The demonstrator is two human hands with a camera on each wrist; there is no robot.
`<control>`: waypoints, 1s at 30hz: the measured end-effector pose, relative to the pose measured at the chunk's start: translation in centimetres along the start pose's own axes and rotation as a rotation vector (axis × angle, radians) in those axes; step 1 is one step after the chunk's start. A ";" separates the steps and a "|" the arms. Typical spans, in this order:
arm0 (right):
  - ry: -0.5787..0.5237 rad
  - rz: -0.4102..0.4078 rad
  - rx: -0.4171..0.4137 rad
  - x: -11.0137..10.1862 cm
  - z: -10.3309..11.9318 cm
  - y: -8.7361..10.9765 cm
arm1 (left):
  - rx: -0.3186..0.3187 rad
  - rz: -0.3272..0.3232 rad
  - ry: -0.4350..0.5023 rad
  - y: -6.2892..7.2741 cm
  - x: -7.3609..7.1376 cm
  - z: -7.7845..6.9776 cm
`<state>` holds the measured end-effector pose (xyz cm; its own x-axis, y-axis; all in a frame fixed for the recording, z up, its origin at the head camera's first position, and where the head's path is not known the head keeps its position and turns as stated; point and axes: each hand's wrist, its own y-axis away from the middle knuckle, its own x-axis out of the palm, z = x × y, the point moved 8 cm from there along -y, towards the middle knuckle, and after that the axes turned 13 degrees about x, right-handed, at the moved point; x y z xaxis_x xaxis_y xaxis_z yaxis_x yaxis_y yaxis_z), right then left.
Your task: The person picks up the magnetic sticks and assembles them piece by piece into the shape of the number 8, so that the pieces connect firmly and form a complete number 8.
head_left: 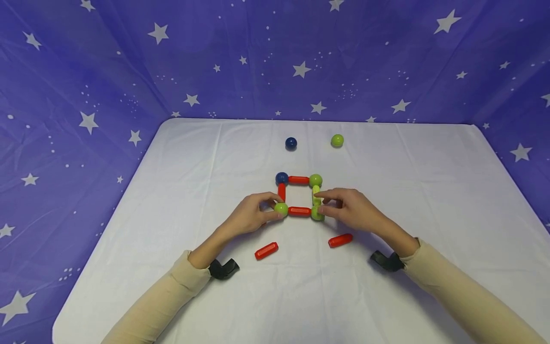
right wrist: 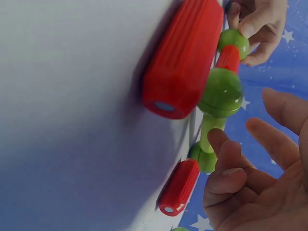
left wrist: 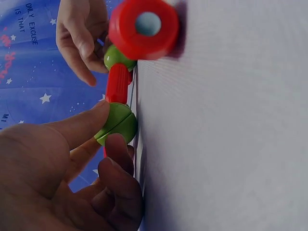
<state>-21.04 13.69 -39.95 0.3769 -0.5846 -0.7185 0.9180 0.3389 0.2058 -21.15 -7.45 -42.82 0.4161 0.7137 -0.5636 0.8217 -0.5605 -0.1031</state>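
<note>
While the L hand (head_left: pixel 253 212) pinches the green ball (head_left: pixel 281 209) at lower L of the square (head_left: pixel 299 211), ctr frame, the R hand (head_left: pixel 352 209), fingers loose & apart, is by the yellow rod (head_left: pixel 316 195); can't tell if touching. Upper ctr: blue ball (head_left: pixel 290 143), spare green ball (head_left: pixel 337 140) to its R. Lower ctr: red rod (head_left: pixel 266 251), 2nd rod (head_left: pixel 341 240) to its R.

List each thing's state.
Left hand: pinching near-left green ball
Right hand: open, contact unclear
Rod-and-ball square: apparently closed, flat
Far blue ball: loose
Far green ball: loose
Left front red rod: loose
Right front red rod: loose
Third red rod: lying, one end free
</note>
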 end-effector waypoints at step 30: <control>0.014 0.033 0.011 1.6 -0.4 0.5 | -0.014 0.007 0.045 0.1 0.0 0.2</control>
<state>-20.02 13.23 -41.21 0.4057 -0.5629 -0.7201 0.9063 0.3498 0.2371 -21.16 -7.55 -42.97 0.4387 0.7282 -0.5265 0.8240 -0.5597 -0.0876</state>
